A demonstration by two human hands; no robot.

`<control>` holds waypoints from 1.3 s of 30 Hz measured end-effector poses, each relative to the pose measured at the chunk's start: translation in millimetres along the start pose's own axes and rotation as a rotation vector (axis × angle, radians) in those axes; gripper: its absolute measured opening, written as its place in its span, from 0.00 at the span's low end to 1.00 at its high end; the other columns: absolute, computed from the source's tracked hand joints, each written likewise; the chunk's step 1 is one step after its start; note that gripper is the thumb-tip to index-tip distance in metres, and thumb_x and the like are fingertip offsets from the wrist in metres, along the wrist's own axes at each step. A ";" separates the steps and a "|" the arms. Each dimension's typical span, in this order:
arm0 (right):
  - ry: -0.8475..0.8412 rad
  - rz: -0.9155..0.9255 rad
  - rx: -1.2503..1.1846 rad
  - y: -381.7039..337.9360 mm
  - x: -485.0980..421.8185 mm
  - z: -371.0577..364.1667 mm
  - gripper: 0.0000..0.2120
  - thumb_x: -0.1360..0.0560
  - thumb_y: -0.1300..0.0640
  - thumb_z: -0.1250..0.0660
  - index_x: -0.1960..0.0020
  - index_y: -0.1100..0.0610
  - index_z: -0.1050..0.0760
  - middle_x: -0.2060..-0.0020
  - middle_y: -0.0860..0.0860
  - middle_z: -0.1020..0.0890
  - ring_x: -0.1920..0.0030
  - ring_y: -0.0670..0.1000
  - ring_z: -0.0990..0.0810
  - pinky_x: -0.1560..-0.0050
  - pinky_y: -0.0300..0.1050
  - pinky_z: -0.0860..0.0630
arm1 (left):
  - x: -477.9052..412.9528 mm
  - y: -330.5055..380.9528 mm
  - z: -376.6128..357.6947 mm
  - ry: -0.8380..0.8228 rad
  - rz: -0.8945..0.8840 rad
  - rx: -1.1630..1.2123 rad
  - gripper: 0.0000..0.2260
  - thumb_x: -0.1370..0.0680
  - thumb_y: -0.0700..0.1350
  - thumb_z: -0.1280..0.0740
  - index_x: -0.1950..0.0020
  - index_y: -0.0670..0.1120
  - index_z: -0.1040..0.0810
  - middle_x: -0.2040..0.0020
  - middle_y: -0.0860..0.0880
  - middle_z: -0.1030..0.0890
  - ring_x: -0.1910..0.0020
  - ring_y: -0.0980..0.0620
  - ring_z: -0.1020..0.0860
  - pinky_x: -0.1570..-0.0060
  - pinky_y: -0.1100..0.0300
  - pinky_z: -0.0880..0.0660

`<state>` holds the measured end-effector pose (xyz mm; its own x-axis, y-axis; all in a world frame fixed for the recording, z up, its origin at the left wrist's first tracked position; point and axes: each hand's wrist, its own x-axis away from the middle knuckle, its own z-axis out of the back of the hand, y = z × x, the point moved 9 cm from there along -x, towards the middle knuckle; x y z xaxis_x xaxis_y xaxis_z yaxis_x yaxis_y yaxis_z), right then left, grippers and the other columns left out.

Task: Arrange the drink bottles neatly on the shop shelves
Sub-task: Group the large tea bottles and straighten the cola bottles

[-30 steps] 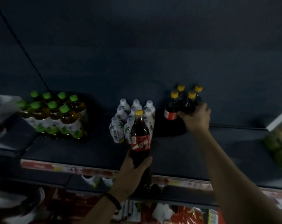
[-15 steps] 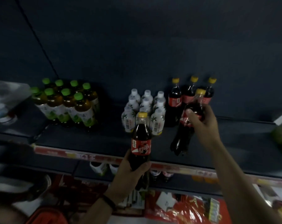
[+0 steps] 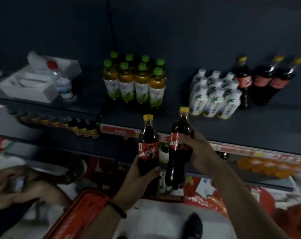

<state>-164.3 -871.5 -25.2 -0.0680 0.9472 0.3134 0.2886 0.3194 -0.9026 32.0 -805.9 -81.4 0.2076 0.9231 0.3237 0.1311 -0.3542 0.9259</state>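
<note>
A cola bottle [image 3: 180, 133] lifted off the shelf [image 3: 215, 125] by the right hand [image 3: 200, 152] — three cola bottles [image 3: 265, 81] left at the back, the lifted one brought down past the shelf edge, just beside the second bottle [image 3: 149, 149] in the left hand [image 3: 139, 180]

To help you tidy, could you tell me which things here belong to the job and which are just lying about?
Job: left cola bottle in left hand; right cola bottle in right hand; shelved colas; green-capped bottles; white bottles.
Lying about: white box; clear bottle beside it.
</note>
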 end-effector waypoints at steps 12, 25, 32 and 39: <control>-0.141 -0.211 0.267 169.6 -51.6 -74.9 0.24 0.28 0.60 0.21 0.33 0.57 0.20 0.40 0.58 0.14 0.38 0.61 0.15 0.36 0.60 0.20 | 11.4 -95.8 146.1 0.222 0.157 0.068 0.21 0.23 0.53 0.27 0.30 0.60 0.23 0.45 0.37 0.15 0.47 0.31 0.16 0.45 0.31 0.19; -0.070 -0.111 0.614 304.0 -203.2 -76.7 0.32 0.23 0.65 0.25 0.23 0.61 0.33 0.34 0.53 0.21 0.35 0.51 0.20 0.52 0.25 0.23 | -80.0 -230.0 221.2 0.350 0.151 0.062 0.15 0.21 0.48 0.25 0.36 0.56 0.21 0.51 0.39 0.15 0.56 0.47 0.13 0.56 0.55 0.17; -0.115 0.200 0.774 322.8 -289.4 -111.1 0.39 0.24 0.58 0.22 0.20 0.59 0.37 0.26 0.55 0.26 0.25 0.53 0.28 0.24 0.55 0.30 | -143.2 -266.4 267.6 0.414 0.139 -0.092 0.17 0.23 0.50 0.23 0.38 0.53 0.24 0.51 0.54 0.13 0.54 0.61 0.14 0.51 0.57 0.15; -0.067 0.255 0.855 334.2 -313.0 -117.6 0.37 0.24 0.62 0.23 0.21 0.64 0.37 0.26 0.59 0.27 0.25 0.56 0.29 0.29 0.38 0.28 | -176.3 -258.9 277.3 0.385 0.058 -0.141 0.07 0.21 0.45 0.25 0.45 0.44 0.18 0.56 0.38 0.13 0.54 0.33 0.14 0.50 0.35 0.17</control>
<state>65.8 -1064.7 -390.2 -0.1621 0.9836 0.0794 -0.5058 -0.0137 -0.8626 230.3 -918.5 -432.1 -0.1708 0.9002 0.4005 -0.0096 -0.4080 0.9129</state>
